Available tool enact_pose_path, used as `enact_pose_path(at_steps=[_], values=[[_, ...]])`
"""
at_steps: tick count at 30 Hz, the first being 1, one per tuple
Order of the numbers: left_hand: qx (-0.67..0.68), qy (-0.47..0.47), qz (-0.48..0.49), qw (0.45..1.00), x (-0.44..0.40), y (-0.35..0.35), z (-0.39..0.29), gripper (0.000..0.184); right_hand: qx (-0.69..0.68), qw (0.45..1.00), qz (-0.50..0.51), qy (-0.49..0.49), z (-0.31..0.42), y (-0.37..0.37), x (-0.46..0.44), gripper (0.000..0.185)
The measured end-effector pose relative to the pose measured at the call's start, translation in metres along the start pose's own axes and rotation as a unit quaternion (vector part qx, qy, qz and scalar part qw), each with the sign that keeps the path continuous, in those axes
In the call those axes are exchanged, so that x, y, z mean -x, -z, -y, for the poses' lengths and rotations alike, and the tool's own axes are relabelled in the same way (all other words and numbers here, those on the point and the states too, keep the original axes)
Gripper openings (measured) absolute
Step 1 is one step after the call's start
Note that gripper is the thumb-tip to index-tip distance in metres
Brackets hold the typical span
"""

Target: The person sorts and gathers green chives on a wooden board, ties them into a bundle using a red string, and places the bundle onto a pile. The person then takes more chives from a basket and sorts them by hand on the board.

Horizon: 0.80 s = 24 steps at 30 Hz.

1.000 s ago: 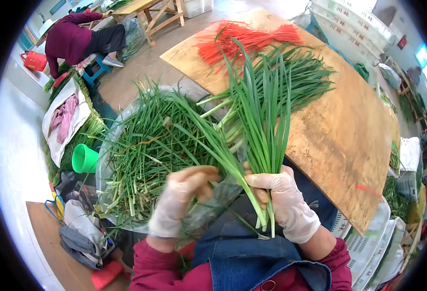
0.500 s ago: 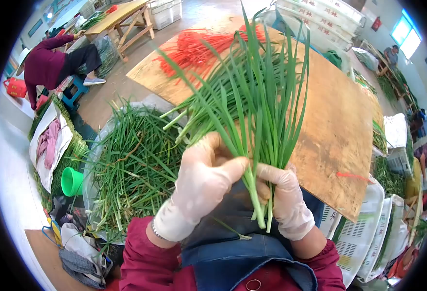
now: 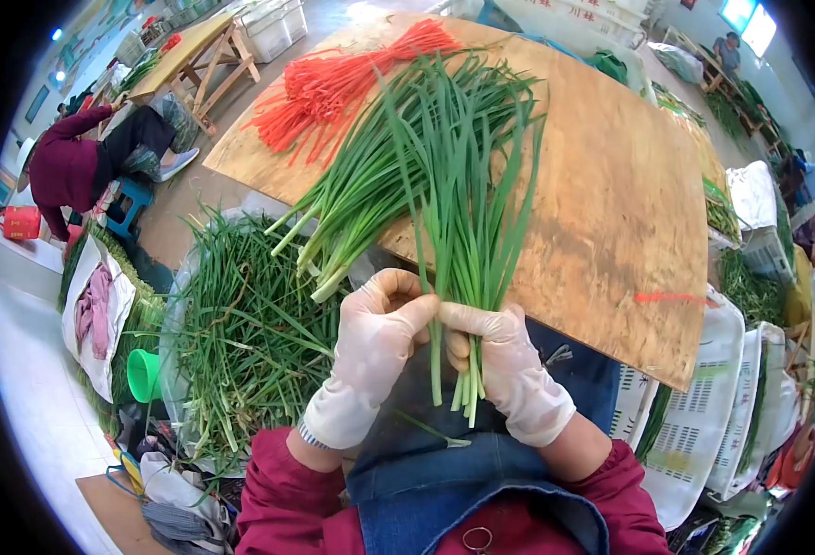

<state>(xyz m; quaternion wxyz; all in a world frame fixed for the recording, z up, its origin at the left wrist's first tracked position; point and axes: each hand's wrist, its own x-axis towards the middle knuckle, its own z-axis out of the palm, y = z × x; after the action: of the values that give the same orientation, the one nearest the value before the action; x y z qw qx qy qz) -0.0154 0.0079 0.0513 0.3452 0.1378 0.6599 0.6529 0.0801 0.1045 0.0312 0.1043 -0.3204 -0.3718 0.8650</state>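
Note:
My right hand [image 3: 514, 365], in a whitish glove, is closed around a small bunch of garlic chives [image 3: 468, 240]. Their pale stem ends stick out below the fingers and the long flat leaves point up over the table. My left hand [image 3: 370, 347], gloved too, pinches a single garlic chive stalk [image 3: 436, 365] at the left side of the bunch. The thumbs of both hands meet at the stems. Just beyond lies a larger pile of garlic chives [image 3: 370, 199] on the wooden tabletop [image 3: 611, 203], with its stem ends over the near left edge.
Red ties [image 3: 333, 88] lie at the table's far left. A bag heaped with loose leaves [image 3: 250, 342] stands left of my hands, near a green cup [image 3: 144, 375]. White crates [image 3: 690, 416] stand at right. A person [image 3: 74, 166] bends over at far left beside a blue stool [image 3: 130, 205].
Both hands have come lower and slightly left, with the bunch drawn down with them. The view has shifted, showing more of the pile and red ties. The left hand's stalk now stands closer to upright.

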Motion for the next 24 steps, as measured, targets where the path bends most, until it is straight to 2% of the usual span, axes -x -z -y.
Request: enact_pose_path(at_steps=[1, 4, 10, 11, 14, 15, 16, 18, 21, 22, 23, 24], values=[[0.012, 0.021, -0.002, 1.0, 0.005, 0.0, -0.005, 0.011, 0.004, 1.0, -0.002, 0.004, 0.002, -0.001, 0.0, 0.012], [0.027, -0.056, -0.021, 0.998, 0.012, 0.0, 0.001, 0.009, 0.005, 1.0, -0.004, 0.007, 0.007, -0.002, 0.0, 0.014], [0.091, -0.173, 0.043, 0.98, 0.026, 0.008, 0.02, 0.01, -0.036, 0.999, -0.026, -0.02, 0.015, -0.006, 0.002, 0.015], [0.045, -0.187, 0.056, 0.98, 0.028, 0.014, 0.021, 0.008, -0.038, 0.999, -0.023, -0.016, 0.014, -0.005, 0.001, 0.014], [0.068, -0.185, 0.12, 0.973, 0.05, 0.039, 0.018, 0.008, -0.027, 0.999, -0.031, 0.013, 0.007, -0.004, -0.006, 0.013], [0.088, -0.199, 0.086, 0.972, 0.057, 0.047, 0.02, 0.01, -0.039, 0.999, -0.024, 0.013, 0.006, -0.003, -0.008, 0.013], [0.052, -0.221, 0.055, 0.972, 0.063, 0.063, 0.022, 0.014, -0.051, 0.998, -0.017, 0.012, 0.008, -0.001, -0.011, 0.013], [-0.013, -0.17, -0.093, 0.981, 0.076, 0.103, 0.024, 0.018, -0.063, 0.998, -0.013, 0.006, 0.009, 0.001, -0.012, 0.013], [-0.007, -0.075, -0.259, 0.963, 0.084, 0.175, 0.047, 0.014, -0.064, 0.998, -0.01, -0.006, 0.01, 0.006, -0.011, 0.016], [-0.2, -0.075, -0.296, 0.931, 0.086, 0.187, 0.06, 0.015, -0.08, 0.996, -0.029, -0.014, 0.011, 0.003, -0.009, 0.017], [-0.385, -0.073, -0.321, 0.862, 0.084, 0.187, 0.063, 0.016, -0.095, 0.994, -0.048, -0.022, 0.014, -0.001, -0.004, 0.018], [-0.554, -0.067, -0.333, 0.76, 0.083, 0.185, 0.064, 0.016, -0.11, 0.991, -0.067, -0.029, 0.016, -0.004, -0.002, 0.019]])
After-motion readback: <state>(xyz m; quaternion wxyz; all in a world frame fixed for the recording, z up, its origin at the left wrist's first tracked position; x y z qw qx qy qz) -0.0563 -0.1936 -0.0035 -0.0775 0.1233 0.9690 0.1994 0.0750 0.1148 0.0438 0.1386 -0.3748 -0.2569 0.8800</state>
